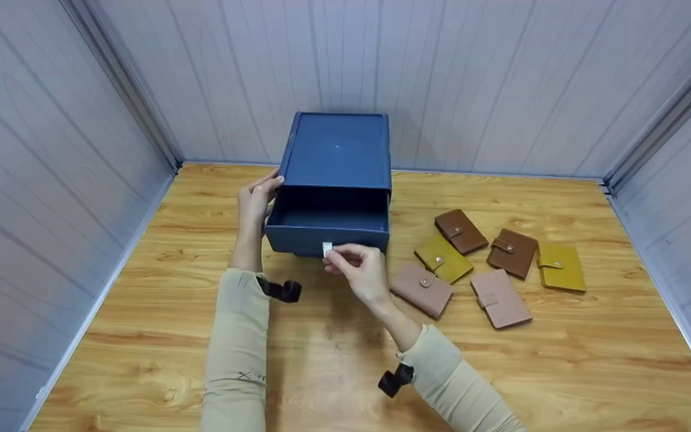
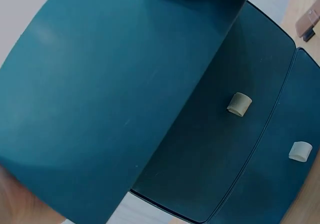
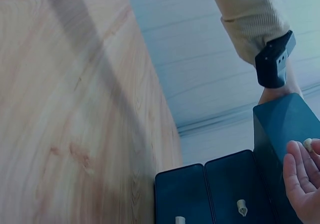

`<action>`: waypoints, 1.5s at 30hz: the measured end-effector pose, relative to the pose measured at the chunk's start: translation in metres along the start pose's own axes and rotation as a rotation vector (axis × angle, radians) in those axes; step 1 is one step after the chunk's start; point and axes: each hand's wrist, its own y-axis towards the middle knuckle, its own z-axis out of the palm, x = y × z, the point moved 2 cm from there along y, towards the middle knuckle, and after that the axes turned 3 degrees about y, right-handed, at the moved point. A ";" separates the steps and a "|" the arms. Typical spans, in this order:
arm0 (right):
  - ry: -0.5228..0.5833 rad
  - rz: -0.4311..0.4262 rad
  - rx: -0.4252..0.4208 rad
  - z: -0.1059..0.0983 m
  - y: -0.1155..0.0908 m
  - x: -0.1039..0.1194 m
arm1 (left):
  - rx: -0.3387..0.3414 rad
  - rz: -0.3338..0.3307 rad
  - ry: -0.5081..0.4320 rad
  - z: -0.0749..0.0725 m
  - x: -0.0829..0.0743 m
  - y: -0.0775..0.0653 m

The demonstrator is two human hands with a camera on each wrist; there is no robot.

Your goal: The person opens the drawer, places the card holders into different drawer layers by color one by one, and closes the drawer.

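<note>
A dark blue drawer cabinet (image 1: 339, 147) stands against the back wall, its top drawer (image 1: 297, 239) pulled well out and bare inside where it shows. My right hand (image 1: 362, 273) pinches the white pull tab (image 1: 327, 247) on that drawer's front between thumb and fingers. Against the cabinet's left side rests my left hand (image 1: 255, 201), thumb at the front edge and fingers along the side. Beneath the pulled drawer, the left wrist view has two closed lower drawers, each with a pale tab (image 2: 240, 104).
Right of the cabinet lie several snap-strap wallets on the wood table (image 1: 159, 336): brown (image 1: 462, 232), brown (image 1: 513, 255), yellow (image 1: 450, 261), yellow (image 1: 563, 270), pink (image 1: 420, 291) and pink (image 1: 502, 303). Panelled walls (image 1: 471, 78) enclose the back and both sides.
</note>
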 end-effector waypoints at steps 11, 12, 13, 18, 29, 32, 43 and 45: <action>-0.026 -0.004 0.006 0.004 -0.017 0.004 | 0.016 0.001 0.007 -0.002 0.000 -0.002; -0.025 -0.003 0.006 0.005 -0.019 0.004 | 0.017 0.001 0.008 -0.003 0.000 -0.002; -0.024 -0.003 0.007 0.005 -0.020 0.004 | 0.019 0.001 0.009 -0.003 0.000 -0.002; -0.019 0.005 0.014 0.006 -0.025 0.003 | 0.012 0.011 0.011 -0.004 0.000 -0.002; -0.045 -0.012 0.020 0.006 -0.029 0.000 | 0.005 0.021 -0.024 -0.003 0.001 -0.002; -0.061 -0.001 0.039 0.004 -0.030 0.000 | 0.009 0.029 -0.038 -0.002 0.001 -0.002; -0.170 0.064 0.125 -0.018 -0.043 -0.002 | 0.003 0.047 -0.028 -0.001 0.002 -0.002; -0.195 0.078 0.141 -0.022 -0.046 -0.004 | 0.006 0.051 -0.024 0.000 0.002 -0.002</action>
